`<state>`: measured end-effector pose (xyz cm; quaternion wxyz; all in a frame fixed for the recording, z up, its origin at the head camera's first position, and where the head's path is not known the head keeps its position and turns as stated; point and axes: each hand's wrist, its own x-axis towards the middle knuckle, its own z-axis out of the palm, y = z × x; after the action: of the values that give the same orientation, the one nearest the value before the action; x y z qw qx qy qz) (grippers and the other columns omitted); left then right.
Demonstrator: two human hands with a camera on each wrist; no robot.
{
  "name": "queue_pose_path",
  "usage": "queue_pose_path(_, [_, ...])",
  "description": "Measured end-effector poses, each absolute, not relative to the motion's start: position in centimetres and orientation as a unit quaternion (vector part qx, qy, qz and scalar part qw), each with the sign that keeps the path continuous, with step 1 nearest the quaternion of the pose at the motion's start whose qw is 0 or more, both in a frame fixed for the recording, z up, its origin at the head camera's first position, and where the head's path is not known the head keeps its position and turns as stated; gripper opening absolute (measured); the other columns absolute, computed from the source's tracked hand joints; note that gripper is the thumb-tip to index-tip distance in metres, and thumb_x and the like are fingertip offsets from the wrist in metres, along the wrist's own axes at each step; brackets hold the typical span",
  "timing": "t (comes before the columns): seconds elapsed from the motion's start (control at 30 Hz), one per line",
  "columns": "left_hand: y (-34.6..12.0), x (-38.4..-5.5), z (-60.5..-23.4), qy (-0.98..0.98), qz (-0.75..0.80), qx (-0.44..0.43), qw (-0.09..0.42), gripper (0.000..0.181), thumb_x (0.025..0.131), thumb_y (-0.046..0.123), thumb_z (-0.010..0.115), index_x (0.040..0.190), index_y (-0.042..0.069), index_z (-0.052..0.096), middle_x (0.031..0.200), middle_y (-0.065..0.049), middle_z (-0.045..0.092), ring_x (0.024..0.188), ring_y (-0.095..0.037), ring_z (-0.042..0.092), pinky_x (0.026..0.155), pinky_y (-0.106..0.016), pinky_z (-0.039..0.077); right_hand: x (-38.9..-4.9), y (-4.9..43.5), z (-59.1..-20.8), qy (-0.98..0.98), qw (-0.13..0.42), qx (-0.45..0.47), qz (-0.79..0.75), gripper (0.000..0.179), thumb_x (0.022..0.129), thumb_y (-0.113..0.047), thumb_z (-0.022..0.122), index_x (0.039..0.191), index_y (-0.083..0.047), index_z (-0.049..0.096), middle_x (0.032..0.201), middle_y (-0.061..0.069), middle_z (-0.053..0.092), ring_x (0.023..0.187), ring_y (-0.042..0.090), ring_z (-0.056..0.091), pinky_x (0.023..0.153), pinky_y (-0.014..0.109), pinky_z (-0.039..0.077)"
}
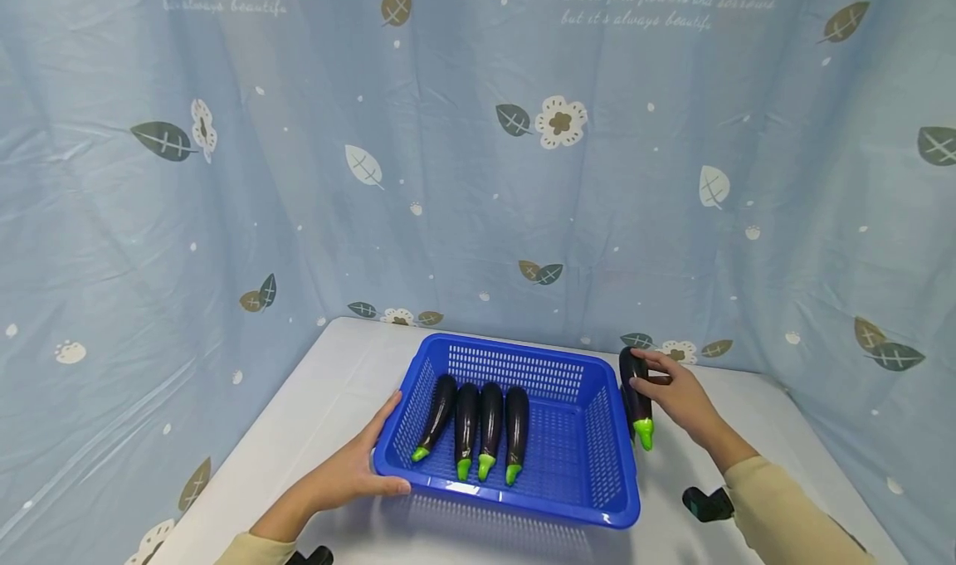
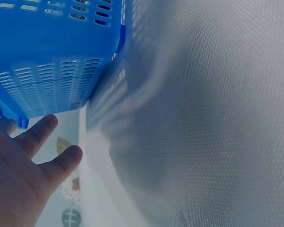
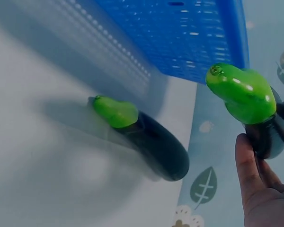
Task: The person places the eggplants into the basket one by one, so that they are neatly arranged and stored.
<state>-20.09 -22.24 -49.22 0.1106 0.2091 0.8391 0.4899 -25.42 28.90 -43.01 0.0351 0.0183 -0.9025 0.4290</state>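
Note:
A blue plastic basket (image 1: 515, 507) with slotted walls stands on the white table, and several dark eggplants (image 1: 490, 420) with green stem ends lie side by side in its left half. My left hand (image 1: 347, 470) rests at the basket's front left corner, thumb along the front and fingers along the left side. In the left wrist view, the visible fingers (image 2: 61, 165) are straight and spread. My right hand (image 1: 680, 395) pinches another eggplant (image 3: 248, 99) above the table, just outside the basket's right wall. Below it one more eggplant (image 3: 156, 144) lies on the table.
A blue curtain (image 1: 478, 216) printed with leaves and flowers hangs behind and beside the white table (image 1: 329, 382). A small black device (image 1: 707, 504) is by the right sleeve, and another (image 1: 317, 557) is by the left.

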Motion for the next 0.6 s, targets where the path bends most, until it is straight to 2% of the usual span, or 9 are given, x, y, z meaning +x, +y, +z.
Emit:
queue_pose_path(0.43, [-22.3, -20.2, -49.2, 0.839, 0.489, 0.216, 0.105, 0.128, 0.078, 0.030, 0.089, 0.164, 0.030, -0.005, 0.168, -0.024, 0.005, 0.148, -0.050, 0.023, 0.113, -0.065, 0.028, -25.5, 27.3, -41.9, -0.903, 0.033, 0.027, 0.427, 0.060, 0.101, -0.026, 0.065, 0.154, -0.009, 0.042, 0.151, 0.034, 0.040, 0.132, 0.054, 0.047, 0.100, 0.063, 0.046])
queue_pose_path(0.6, [-22.2, -20.2, -49.2, 0.837, 0.491, 0.216, 0.105, 0.128, 0.078, 0.029, 0.089, 0.165, 0.025, -0.005, 0.168, -0.024, 0.004, 0.148, -0.050, 0.021, 0.113, -0.066, 0.027, -25.6, 26.7, -41.8, -0.899, 0.027, 0.032, 0.436, 0.060, 0.101, -0.025, 0.065, 0.154, -0.009, 0.042, 0.150, 0.034, 0.041, 0.131, 0.054, 0.048, 0.099, 0.063, 0.047])
